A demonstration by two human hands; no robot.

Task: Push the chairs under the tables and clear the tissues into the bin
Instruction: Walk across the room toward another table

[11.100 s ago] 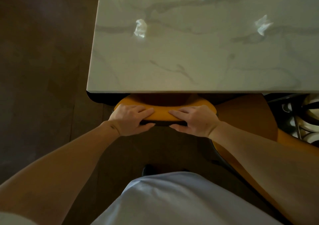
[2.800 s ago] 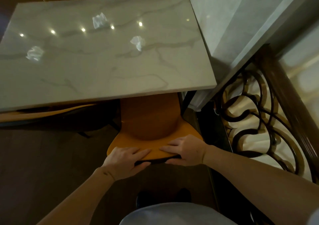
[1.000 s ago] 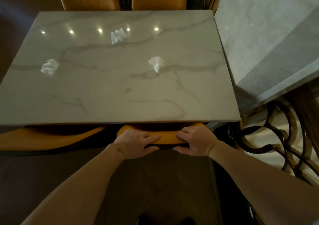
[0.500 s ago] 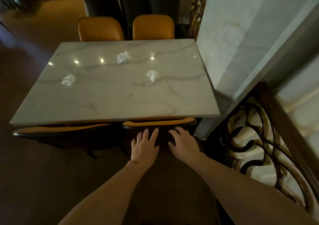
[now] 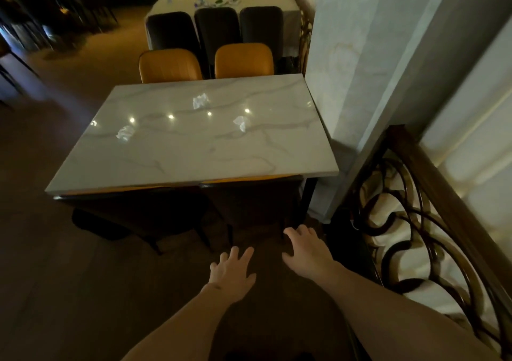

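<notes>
Three crumpled tissues [image 5: 200, 101] lie on the marble table [image 5: 194, 155] beside a pillar [image 5: 360, 69], while the left hand [image 5: 231, 273] and right hand [image 5: 307, 252] hover empty with fingers spread.

The two near chairs [image 5: 249, 179] hide under the marble table [image 5: 194, 153] at six o'clock, only orange edges showing.

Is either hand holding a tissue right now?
No: the left hand and right hand hang open and empty, while three tissues lie on the marble table.
</notes>
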